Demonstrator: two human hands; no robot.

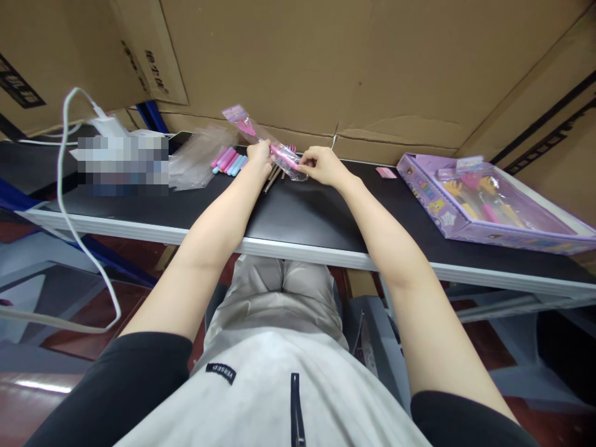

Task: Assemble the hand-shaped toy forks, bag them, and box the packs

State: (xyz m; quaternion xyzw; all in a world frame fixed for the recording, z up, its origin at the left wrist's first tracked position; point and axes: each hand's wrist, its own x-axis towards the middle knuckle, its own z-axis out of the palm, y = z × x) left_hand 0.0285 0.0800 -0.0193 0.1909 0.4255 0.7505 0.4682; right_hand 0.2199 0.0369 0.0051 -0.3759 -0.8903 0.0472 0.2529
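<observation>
Both my hands meet over the far middle of a black table [298,214]. My left hand [259,155] is closed round a clear plastic sleeve [254,129] with a pink header card, which slants up to the left. My right hand [320,164] pinches the sleeve's lower end, where a pink pen-like item [285,157] sits inside it. Several thin brownish sticks [271,179] lie on the table just under my left hand. Left of it lie several loose pink and blue pens [229,162].
A pile of empty clear sleeves [198,158] lies beside the pens. A purple toy box [488,198] stands at the right, a small pink card [386,172] near it. A white charger and cable [69,155] hang at the left. Cardboard boxes [372,68] wall the back.
</observation>
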